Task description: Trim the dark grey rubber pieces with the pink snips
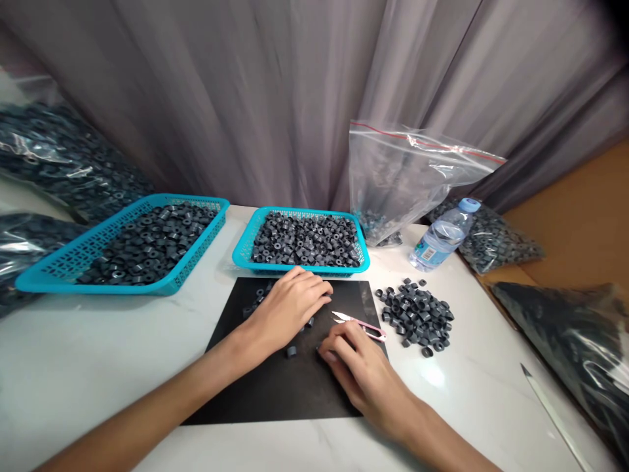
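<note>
My left hand [289, 305] reaches over the black mat [275, 393], palm down with its fingers stretched out and slightly bent. Beneath and beside it lie several small grey plastic rings [291, 352], partly hidden by the hand. Lower on the mat, my right hand [356, 364] is closed, thumb and fingertips pressed together. A dark edge shows at those fingertips, too small to name. Thread snips [361, 324] with pink handles rest just beyond the right hand, blades pointing left.
Blue baskets [299, 269] [170, 285] full of grey rings stand behind and left. A loose ring pile [417, 314] lies right of the mat. Behind it are a zip bag [393, 170] and water bottle [442, 236]. Filled bags [565, 341] flank the table; a pale strip [550, 413] lies right.
</note>
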`<state>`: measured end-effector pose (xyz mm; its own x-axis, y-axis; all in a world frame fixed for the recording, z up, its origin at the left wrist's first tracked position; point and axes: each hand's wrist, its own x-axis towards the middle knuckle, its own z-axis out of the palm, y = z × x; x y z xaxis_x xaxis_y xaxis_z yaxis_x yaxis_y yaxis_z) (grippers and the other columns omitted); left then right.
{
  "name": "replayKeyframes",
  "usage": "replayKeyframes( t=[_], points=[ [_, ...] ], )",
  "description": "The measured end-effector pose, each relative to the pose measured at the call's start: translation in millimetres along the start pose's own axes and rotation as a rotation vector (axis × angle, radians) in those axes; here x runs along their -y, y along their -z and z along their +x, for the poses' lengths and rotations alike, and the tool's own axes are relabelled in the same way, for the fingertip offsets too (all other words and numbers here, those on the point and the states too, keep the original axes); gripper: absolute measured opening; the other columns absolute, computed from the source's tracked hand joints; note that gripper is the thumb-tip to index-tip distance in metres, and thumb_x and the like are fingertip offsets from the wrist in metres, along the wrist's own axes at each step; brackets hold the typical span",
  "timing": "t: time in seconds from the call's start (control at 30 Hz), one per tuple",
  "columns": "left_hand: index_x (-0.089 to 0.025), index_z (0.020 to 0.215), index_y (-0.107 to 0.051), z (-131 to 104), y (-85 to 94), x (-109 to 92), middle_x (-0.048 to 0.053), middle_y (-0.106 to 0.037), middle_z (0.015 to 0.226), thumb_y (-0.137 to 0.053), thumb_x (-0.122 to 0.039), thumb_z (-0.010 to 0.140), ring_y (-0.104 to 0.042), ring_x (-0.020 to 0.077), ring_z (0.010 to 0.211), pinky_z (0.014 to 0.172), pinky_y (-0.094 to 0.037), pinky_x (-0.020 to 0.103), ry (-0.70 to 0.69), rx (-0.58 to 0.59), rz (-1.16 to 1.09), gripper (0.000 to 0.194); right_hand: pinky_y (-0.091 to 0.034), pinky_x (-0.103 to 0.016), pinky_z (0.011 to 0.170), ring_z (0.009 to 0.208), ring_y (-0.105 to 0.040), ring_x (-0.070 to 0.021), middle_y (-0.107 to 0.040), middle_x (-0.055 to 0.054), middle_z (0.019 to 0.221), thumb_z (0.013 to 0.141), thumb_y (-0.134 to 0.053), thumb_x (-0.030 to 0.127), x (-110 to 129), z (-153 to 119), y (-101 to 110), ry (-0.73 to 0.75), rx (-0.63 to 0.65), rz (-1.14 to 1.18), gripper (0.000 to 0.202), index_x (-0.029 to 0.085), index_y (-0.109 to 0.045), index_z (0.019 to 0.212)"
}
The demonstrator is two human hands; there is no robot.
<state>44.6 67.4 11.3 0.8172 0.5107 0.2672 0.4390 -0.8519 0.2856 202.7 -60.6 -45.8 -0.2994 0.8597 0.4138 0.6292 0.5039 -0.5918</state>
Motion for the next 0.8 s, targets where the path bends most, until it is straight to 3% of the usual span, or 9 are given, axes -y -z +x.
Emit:
replayKeyframes(
  t=[0.17,0.33,0.43,0.57,0.7,0.8],
  points=[
    [-0.023,0.101,-0.072,-3.7,10.4,-13.2,0.0,-0.075,0.106,-0.062,-0.03,0.097,-0.069,0.0187,0.093,0.085,-0.05,0.03,0.209,-0.079,-0.434,0.012,-0.05,-0.036,0.095,0.11,-0.058,-0.0215,-0.057,-0.009,0.113,0.104,-0.046,0.016,-3.0,1.8,0.8,-0.132,-0.234,0.183,0.013,0.023,-0.057,0.105],
    [-0.024,0.112,-0.068,-30.3,-5.3,-32.7,-0.001,-0.073,0.089,-0.063,-0.037,0.096,-0.07,0.0151,0.083,0.077,-0.055,0.025,0.45,-0.146,-0.907,0.022,-0.054,-0.031,0.084,0.092,-0.065,-0.0181,-0.064,-0.005,0.101,0.101,-0.058,0.022,-8.1,5.0,2.2,-0.272,-0.379,0.438,0.002,0.022,-0.058,0.103],
    [-0.025,0.109,-0.071,-51.6,-21.3,-45.4,0.001,-0.069,0.096,-0.059,-0.037,0.097,-0.067,0.0129,0.078,0.07,-0.054,0.023,0.47,-0.235,-0.918,0.02,-0.055,-0.03,0.081,0.086,-0.065,-0.016,-0.065,-0.004,0.1,0.097,-0.064,0.024,-9.7,3.9,1.9,-0.291,-0.401,0.512,0.015,0.023,-0.057,0.111],
    [-0.024,0.107,-0.07,-70.1,-35.5,-53.5,0.002,-0.065,0.098,-0.054,-0.041,0.1,-0.061,0.0113,0.071,0.07,-0.052,0.025,0.538,-0.206,-0.936,0.025,-0.055,-0.029,0.084,0.088,-0.065,-0.0144,-0.064,-0.003,0.105,0.096,-0.066,0.022,-8.7,1.4,1.9,-0.262,-0.38,0.53,0.028,0.025,-0.057,0.123],
    [-0.023,0.111,-0.066,-72.9,-40.9,-52.1,0.0,-0.063,0.078,-0.05,-0.045,0.102,-0.062,0.0155,0.079,0.078,-0.049,0.028,0.624,-0.166,-1.034,0.029,-0.053,-0.028,0.086,0.09,-0.064,-0.0141,-0.064,-0.002,0.105,0.097,-0.066,0.022,-7.3,-0.2,3.6,-0.255,-0.347,0.508,0.027,0.027,-0.061,0.123],
    [-0.022,0.108,-0.063,-69.3,-41.6,-52.1,0.0,-0.065,0.081,-0.049,-0.043,0.102,-0.06,0.0144,0.075,0.078,-0.047,0.029,0.646,-0.151,-1.148,0.026,-0.053,-0.027,0.086,0.093,-0.064,-0.0145,-0.065,-0.002,0.108,0.097,-0.066,0.023,-6.7,-0.8,5.4,-0.266,-0.343,0.507,0.025,0.028,-0.063,0.121]
  ],
)
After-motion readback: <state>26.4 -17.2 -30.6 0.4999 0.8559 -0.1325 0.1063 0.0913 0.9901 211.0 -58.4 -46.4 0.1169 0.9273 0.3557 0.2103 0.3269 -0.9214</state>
